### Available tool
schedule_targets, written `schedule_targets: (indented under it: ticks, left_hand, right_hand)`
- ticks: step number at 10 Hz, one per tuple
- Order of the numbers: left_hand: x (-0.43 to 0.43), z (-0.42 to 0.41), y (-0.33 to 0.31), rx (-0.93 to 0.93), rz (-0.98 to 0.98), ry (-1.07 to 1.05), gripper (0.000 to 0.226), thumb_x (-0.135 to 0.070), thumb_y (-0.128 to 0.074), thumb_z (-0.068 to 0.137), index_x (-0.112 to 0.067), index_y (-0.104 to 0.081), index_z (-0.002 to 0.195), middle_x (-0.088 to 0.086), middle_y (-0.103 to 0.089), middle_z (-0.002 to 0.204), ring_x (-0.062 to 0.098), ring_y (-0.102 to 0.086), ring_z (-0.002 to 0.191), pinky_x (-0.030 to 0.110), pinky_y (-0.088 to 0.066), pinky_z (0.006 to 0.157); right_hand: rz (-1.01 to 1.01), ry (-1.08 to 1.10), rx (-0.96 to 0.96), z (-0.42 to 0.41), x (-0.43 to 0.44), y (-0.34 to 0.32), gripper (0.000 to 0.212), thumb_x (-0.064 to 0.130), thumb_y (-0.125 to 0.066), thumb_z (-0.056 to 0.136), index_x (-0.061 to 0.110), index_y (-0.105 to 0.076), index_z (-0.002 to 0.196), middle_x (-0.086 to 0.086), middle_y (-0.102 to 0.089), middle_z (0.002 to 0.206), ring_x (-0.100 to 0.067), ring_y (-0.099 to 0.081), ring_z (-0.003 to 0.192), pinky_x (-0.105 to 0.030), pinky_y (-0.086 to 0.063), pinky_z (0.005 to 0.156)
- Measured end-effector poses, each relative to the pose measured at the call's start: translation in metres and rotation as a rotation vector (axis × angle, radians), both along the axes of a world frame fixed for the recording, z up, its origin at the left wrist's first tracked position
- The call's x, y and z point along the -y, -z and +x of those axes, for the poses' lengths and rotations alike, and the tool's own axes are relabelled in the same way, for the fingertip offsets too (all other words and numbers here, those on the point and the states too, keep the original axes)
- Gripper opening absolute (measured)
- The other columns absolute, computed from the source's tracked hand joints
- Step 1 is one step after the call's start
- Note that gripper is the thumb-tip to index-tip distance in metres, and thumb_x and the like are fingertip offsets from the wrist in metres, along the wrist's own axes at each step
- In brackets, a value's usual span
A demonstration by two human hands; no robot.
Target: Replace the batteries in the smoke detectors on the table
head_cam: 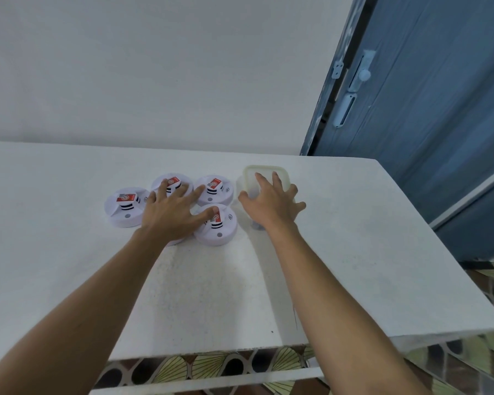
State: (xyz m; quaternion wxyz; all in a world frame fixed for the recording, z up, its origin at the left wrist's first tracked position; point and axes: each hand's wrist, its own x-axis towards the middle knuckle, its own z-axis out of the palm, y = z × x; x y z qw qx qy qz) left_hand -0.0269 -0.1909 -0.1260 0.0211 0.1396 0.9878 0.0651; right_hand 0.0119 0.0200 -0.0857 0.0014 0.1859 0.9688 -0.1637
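Several white round smoke detectors with red labels lie grouped on the white table (354, 252): one at the left (123, 212), one at the back (170, 181), one at the back right (216, 189), one in front (217, 228). Another is mostly hidden under my left hand (170, 210), which lies spread over the group with straight fingers touching the detectors. My right hand (271, 202) rests with spread fingers on a clear plastic container (264, 169) just right of the detectors. Something dark shows inside the container below my wrist; I cannot identify it.
A white wall stands behind the table. A blue door (425, 109) with a latch is at the right. The table's right edge and front edge drop to a patterned tiled floor (482, 366).
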Motion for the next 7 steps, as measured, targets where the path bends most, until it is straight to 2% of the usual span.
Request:
schedule_targets:
  ticks: [1,2,3,4,5,6,7]
  left_hand:
    - [-0.001,0.001,-0.002,0.016,0.005,0.001,0.094,-0.091,-0.007,0.07,-0.045,-0.012,0.152,-0.002,-0.018,0.162,0.036,0.0,0.149,0.059,-0.01,0.116]
    - [0.0,0.002,-0.005,0.031,0.025,0.007,0.087,-0.087,-0.017,0.078,-0.041,-0.017,0.152,-0.001,-0.019,0.162,0.035,0.0,0.149,0.059,-0.01,0.116]
    - [0.002,-0.001,-0.009,0.02,0.093,-0.009,0.081,-0.081,-0.019,0.085,-0.035,-0.025,0.151,0.002,-0.023,0.161,0.034,-0.007,0.149,0.059,-0.01,0.117]
    - [0.003,-0.004,-0.017,-0.027,0.205,-0.018,0.085,-0.079,-0.012,0.088,-0.025,-0.032,0.15,0.006,-0.028,0.158,0.031,-0.016,0.148,0.055,-0.011,0.119]
    - [-0.004,0.012,-0.044,-0.152,0.442,0.025,0.077,-0.069,-0.022,0.095,-0.013,-0.048,0.141,0.012,-0.042,0.151,0.026,-0.027,0.145,0.045,-0.017,0.119]
    - [-0.013,0.043,-0.082,-0.291,0.604,0.078,0.045,-0.044,-0.047,0.099,-0.017,-0.056,0.135,0.003,-0.047,0.148,0.02,-0.034,0.14,0.03,-0.024,0.11]
    - [-0.012,0.081,-0.107,-0.36,0.627,0.225,0.042,-0.045,-0.055,0.09,-0.027,-0.061,0.127,-0.014,-0.058,0.13,0.001,-0.046,0.122,0.008,-0.026,0.096]
  right_hand:
    - [-0.026,-0.008,0.027,0.001,0.001,-0.003,0.069,0.064,-0.042,0.092,0.041,-0.025,0.155,0.005,-0.012,0.168,-0.041,-0.01,0.149,-0.061,-0.023,0.108]
    - [-0.047,-0.018,0.04,0.001,0.004,-0.007,0.068,0.062,-0.04,0.094,0.038,-0.026,0.155,0.001,-0.009,0.169,-0.042,0.0,0.152,-0.065,-0.012,0.114]
    - [-0.081,-0.032,-0.033,0.003,0.009,-0.011,0.062,0.054,-0.042,0.095,0.038,-0.031,0.154,0.0,-0.014,0.168,-0.036,0.003,0.154,-0.065,-0.001,0.116]
    - [-0.233,-0.05,-0.191,0.006,0.017,-0.021,0.057,0.045,-0.047,0.095,0.036,-0.039,0.151,0.003,-0.026,0.164,-0.03,-0.011,0.153,-0.059,-0.007,0.119]
    - [-0.472,-0.082,-0.428,0.014,0.028,-0.04,0.051,0.033,-0.055,0.093,0.026,-0.051,0.143,0.005,-0.048,0.151,-0.021,-0.036,0.142,-0.047,-0.026,0.117]
    - [-0.794,-0.127,-0.591,0.03,0.037,-0.06,0.043,0.018,-0.058,0.092,0.021,-0.056,0.135,0.008,-0.058,0.139,-0.014,-0.05,0.13,-0.03,-0.039,0.107]
    - [-0.939,-0.162,-0.771,0.049,0.04,-0.077,0.037,0.01,-0.059,0.089,0.021,-0.061,0.125,0.013,-0.064,0.125,-0.008,-0.059,0.115,-0.013,-0.043,0.092]
